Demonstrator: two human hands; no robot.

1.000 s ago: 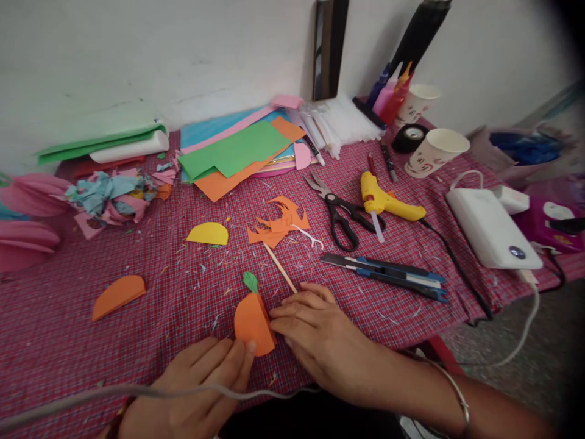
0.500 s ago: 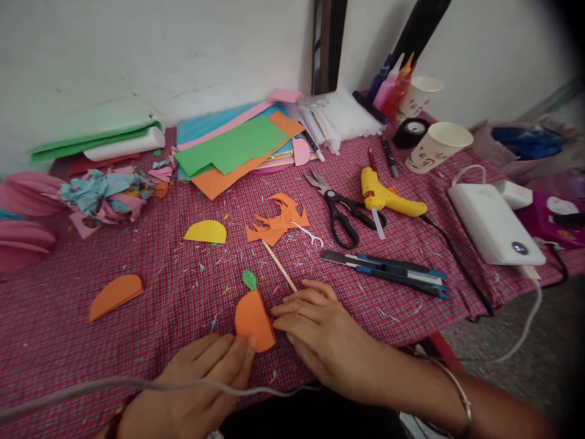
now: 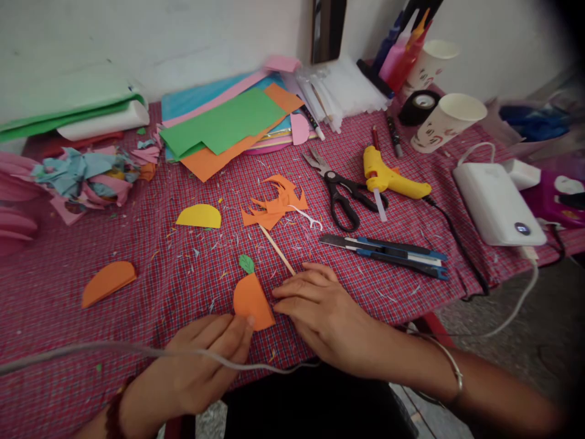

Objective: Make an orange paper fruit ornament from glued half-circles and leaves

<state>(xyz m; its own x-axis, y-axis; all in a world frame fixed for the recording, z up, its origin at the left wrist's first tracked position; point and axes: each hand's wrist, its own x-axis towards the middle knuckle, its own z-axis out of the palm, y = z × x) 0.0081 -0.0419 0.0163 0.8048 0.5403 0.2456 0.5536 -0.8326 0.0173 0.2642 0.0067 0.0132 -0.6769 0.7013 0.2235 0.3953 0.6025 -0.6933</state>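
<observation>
An orange folded paper half-circle (image 3: 253, 303) with a small green paper leaf (image 3: 247, 263) at its top lies in front of me. My left hand (image 3: 208, 353) pins its lower left part, thumb and fingertips closed on the paper. Beside its straight right edge rests my right hand (image 3: 320, 311), fingers extended and lying low over the cloth; whether the tips touch the paper is unclear. A thin wooden stick (image 3: 277, 250) runs to the right fingers, its near end hidden. Beyond it lie curved orange paper scraps (image 3: 276, 204).
Across the checked cloth lie a yellow half-circle (image 3: 198, 216), another orange one (image 3: 109, 283), scissors (image 3: 340, 189), a utility knife (image 3: 384, 255) and a glue gun (image 3: 388, 177). Paper sheets (image 3: 228, 119) lie at the back. A white cable (image 3: 137, 349) crosses before my left wrist.
The view has shifted, so most things on the table appear slightly higher. Both hands keep their places around the orange half-circle.
</observation>
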